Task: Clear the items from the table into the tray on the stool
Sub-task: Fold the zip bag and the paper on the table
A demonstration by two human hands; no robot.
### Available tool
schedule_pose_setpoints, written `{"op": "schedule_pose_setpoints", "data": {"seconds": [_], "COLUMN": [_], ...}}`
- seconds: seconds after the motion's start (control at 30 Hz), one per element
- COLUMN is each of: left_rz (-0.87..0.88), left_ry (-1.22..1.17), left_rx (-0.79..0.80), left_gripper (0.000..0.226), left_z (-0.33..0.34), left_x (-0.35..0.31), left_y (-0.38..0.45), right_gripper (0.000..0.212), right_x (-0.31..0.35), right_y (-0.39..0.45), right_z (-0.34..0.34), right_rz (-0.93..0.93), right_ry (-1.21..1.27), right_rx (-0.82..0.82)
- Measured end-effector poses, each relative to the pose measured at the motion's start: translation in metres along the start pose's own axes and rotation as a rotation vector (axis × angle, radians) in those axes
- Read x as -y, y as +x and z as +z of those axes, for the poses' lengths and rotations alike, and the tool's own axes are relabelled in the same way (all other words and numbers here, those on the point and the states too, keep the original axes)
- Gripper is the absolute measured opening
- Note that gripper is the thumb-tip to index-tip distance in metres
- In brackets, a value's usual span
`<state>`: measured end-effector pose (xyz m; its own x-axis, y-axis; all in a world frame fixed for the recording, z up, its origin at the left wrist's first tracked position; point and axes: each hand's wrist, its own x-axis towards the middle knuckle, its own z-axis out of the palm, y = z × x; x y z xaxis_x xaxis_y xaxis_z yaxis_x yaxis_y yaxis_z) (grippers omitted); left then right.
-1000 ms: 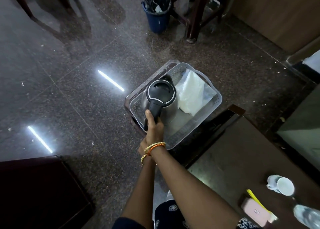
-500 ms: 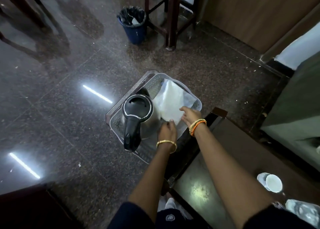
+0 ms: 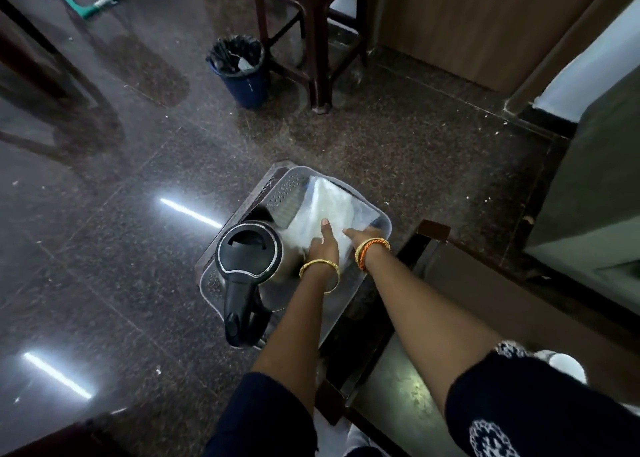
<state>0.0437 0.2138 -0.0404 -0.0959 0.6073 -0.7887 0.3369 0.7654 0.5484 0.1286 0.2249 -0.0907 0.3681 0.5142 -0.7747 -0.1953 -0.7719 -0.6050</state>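
A clear plastic tray point(image 3: 383, 222) rests on a dark stool point(image 3: 274, 172) beside the table point(image 3: 491, 304). In its near left part stands a steel kettle point(image 3: 247, 249) with a black lid, its handle sticking out over the tray's front rim. A white plastic bag point(image 3: 329, 202) lies in the far right part. My left hand point(image 3: 322, 247) grips the bag's near edge next to the kettle, thumb stretched over it. My right hand point(image 3: 362, 235) holds the same bag from the right side.
A white cup point(image 3: 568, 366) stands on the table at the right edge, half hidden by my sleeve. On the floor behind are a blue bin point(image 3: 242, 76) and a brown stool point(image 3: 306, 41). A grey cabinet point(image 3: 588, 197) stands to the right.
My right hand let go of the kettle's handle, leaving the kettle in the tray. Both hands moved onto the white bag, and the view shifted back and right.
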Motion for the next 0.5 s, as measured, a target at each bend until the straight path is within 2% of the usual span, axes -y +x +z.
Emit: {"op": "schedule_pose_setpoints", "data": {"seconds": [0.1,0.17,0.2,0.27,0.3,0.4,0.5], "left_rz": [0.023,0.046,0.053,0.072,0.082,0.106,0.092], "left_ry": [-0.144,-0.28,-0.329,-0.418,-0.466,-0.522,-0.467], "left_rx": [-0.008,0.007,0.025,0.098,0.154,0.293,0.242], "left_gripper": [0.104,0.119,0.117,0.094,0.079,0.075,0.041], "left_z": [-0.003,-0.005,-0.005,-0.005,-0.005,0.008,0.033], "left_x": [-0.01,-0.014,-0.017,-0.02,-0.021,-0.01,0.015], "left_y": [-0.02,-0.038,-0.05,-0.076,-0.089,-0.123,-0.151], "right_gripper": [0.005,0.022,0.023,0.009,0.01,0.036,0.04], "right_x": [-0.001,-0.004,-0.006,-0.018,-0.027,-0.062,-0.101], "right_y": [-0.025,-0.054,-0.073,-0.108,-0.121,-0.149,-0.165], "right_z": [-0.012,-0.027,-0.037,-0.058,-0.067,-0.1,-0.136], "right_rz": [-0.245,-0.448,-0.579,-0.857,-0.96,-1.154,-1.25], "right_ry": [0.009,-0.045,-0.076,-0.135,-0.176,-0.299,-0.408], "right_rx": [-0.071,-0.152,-0.205,-0.278,-0.299,-0.382,-0.398]}}
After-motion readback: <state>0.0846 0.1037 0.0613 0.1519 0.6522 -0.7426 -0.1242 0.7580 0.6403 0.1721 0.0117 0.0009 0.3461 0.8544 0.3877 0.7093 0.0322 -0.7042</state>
